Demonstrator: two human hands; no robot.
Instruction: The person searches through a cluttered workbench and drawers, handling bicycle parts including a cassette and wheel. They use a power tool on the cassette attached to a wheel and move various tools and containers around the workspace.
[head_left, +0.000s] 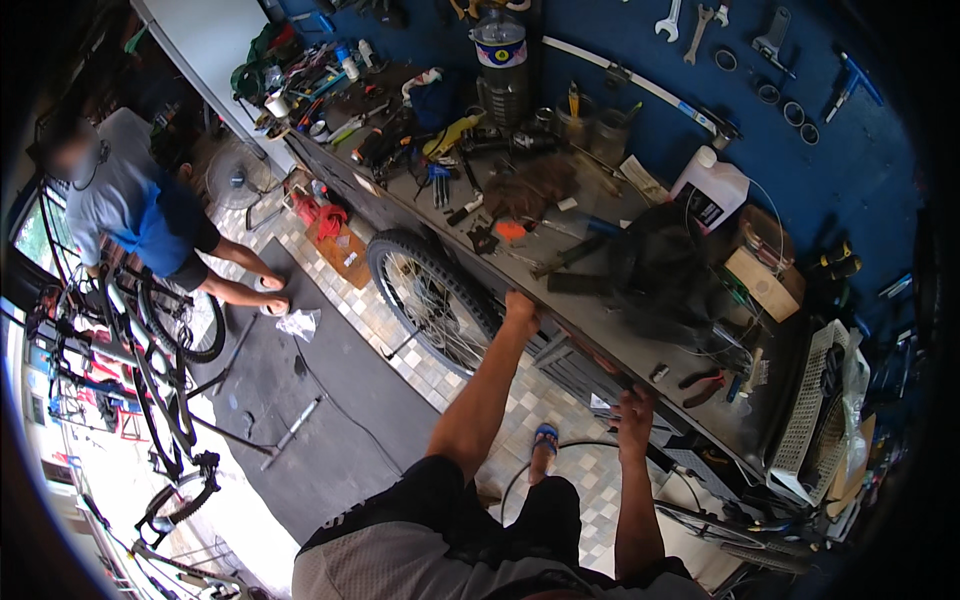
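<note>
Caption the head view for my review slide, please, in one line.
Left hand at the front edge of a cluttered workbench, right hand near red-handled pliers.

Behind the left hand [520,312], a black short sleeve [400,490] bearing small pale markings is joining a light-grey, finely textured shirt [390,562]. Behind the right hand [632,415], another dark sleeve [668,580] is showing at the lower edge. Between the two hands, nearer the body, black shorts [548,518] are hanging loosely above a blue strapped sandal [546,431].
</note>
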